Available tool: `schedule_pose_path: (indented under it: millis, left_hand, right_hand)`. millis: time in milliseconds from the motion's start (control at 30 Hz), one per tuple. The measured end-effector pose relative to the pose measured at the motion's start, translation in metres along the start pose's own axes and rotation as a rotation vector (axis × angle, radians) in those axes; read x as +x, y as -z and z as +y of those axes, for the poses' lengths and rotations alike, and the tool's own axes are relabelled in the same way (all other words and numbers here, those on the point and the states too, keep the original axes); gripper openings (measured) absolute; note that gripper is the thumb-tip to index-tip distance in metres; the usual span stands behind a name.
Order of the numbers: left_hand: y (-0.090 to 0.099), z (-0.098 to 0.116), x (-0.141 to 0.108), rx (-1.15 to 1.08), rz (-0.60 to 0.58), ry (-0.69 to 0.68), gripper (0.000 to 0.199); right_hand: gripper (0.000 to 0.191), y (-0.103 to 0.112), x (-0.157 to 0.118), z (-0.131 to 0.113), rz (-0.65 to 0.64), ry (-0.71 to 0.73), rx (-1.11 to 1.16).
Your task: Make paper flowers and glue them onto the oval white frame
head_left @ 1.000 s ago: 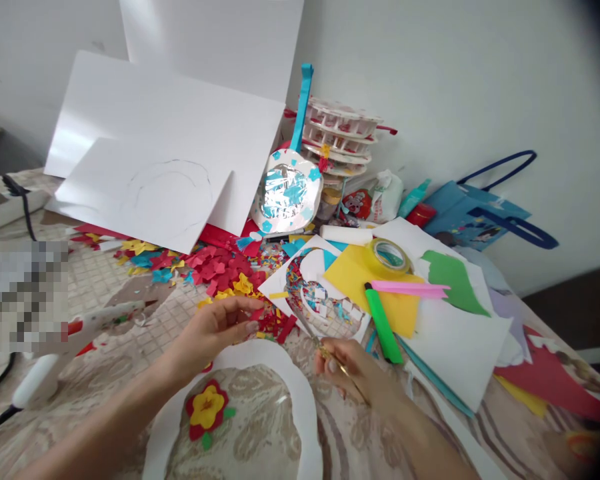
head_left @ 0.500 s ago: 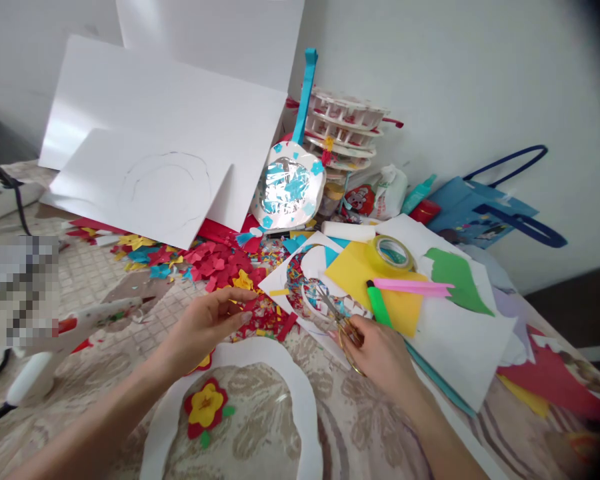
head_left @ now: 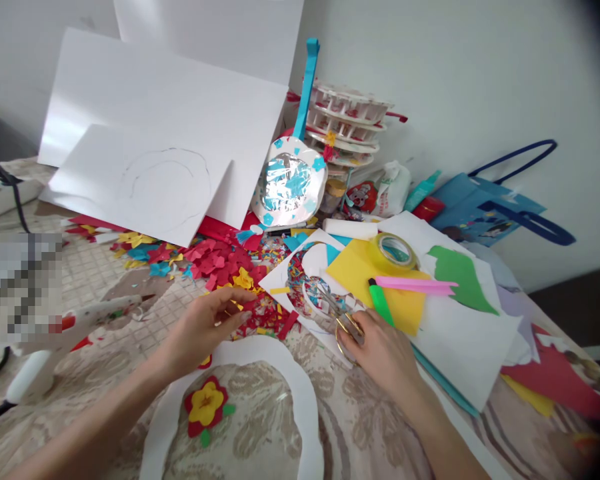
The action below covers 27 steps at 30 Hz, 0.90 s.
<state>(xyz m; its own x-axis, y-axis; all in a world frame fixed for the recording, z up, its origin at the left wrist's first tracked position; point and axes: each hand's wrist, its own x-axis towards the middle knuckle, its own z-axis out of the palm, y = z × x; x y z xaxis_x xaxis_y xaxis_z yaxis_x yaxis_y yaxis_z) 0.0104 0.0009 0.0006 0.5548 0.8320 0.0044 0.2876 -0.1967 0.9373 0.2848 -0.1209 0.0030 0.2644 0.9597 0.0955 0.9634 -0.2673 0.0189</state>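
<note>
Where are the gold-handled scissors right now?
In the head view, the scissors are slightly right of centre, handles at the right hand, left of the green marker, blades over the cut white sheet.

Home-like craft corner: scissors (head_left: pixel 341 312), cut-paper flowers (head_left: pixel 217 258), yellow tape (head_left: pixel 379 257) and, at left, a glue gun (head_left: pixel 83 322) appeared at a cloth-covered worktop (head_left: pixel 363 433) beside a plain wall (head_left: pixel 430 80), with a blue carrier bag (head_left: pixel 473 203) at the far right.

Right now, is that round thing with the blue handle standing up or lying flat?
Standing up, tilted a little: its round part is at the bottom and the blue handle points up.
</note>
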Motion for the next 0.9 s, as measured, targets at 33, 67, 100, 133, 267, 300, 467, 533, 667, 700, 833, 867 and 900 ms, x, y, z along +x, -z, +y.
schedule_pose_path:
  millis: [33,67,100,133,267,300,467,533,667,700,833,867,900]
  left_hand:
    - [0.001,-0.001,0.000,0.035,0.007,-0.008,0.027]
    - [0.003,-0.001,0.000,0.075,0.010,-0.015,0.026]
    - [0.004,-0.001,0.000,0.117,0.010,-0.023,0.026]
    - [0.004,-0.001,-0.001,0.161,0.010,-0.031,0.025]
    - [0.004,0.003,-0.001,0.308,0.022,-0.078,0.024]
    - [0.003,0.004,-0.001,0.331,0.025,-0.090,0.024]
    - [0.004,0.004,0.000,0.353,0.012,-0.096,0.024]
    - [0.005,0.003,0.001,0.340,0.004,-0.088,0.026]
    - [0.007,-0.001,0.003,0.317,0.012,-0.079,0.028]
    - [0.007,-0.002,0.003,0.309,0.012,-0.075,0.028]
    - [0.008,-0.005,0.002,0.270,0.015,-0.067,0.028]
    - [0.009,-0.006,0.003,0.261,0.019,-0.066,0.028]
    - [0.009,-0.006,0.003,0.251,0.021,-0.064,0.028]
  right_hand:
    - [0.019,0.000,0.000,0.000,-0.006,-0.002,-0.002]
    - [0.019,-0.001,0.000,0.001,-0.009,-0.004,-0.005]
    - [0.018,-0.001,0.001,0.001,-0.009,-0.002,-0.007]
    - [0.018,-0.001,0.001,0.001,-0.006,0.002,-0.007]
    - [0.015,-0.003,0.001,0.003,-0.002,0.026,0.027]
    - [0.015,-0.004,0.001,0.004,-0.008,0.031,0.039]
    - [0.015,0.000,0.000,0.009,-0.024,0.048,0.106]
    - [0.012,0.006,0.000,0.006,-0.008,0.065,0.196]
    - [0.007,0.019,0.005,-0.018,-0.052,0.232,0.511]
    - [0.008,0.021,0.006,-0.027,-0.073,0.278,0.547]
    - [0.014,0.020,0.015,-0.060,-0.116,0.432,0.513]
    - [0.015,0.018,0.017,-0.066,-0.129,0.460,0.491]
    - [0.014,0.017,0.019,-0.071,-0.146,0.474,0.460]
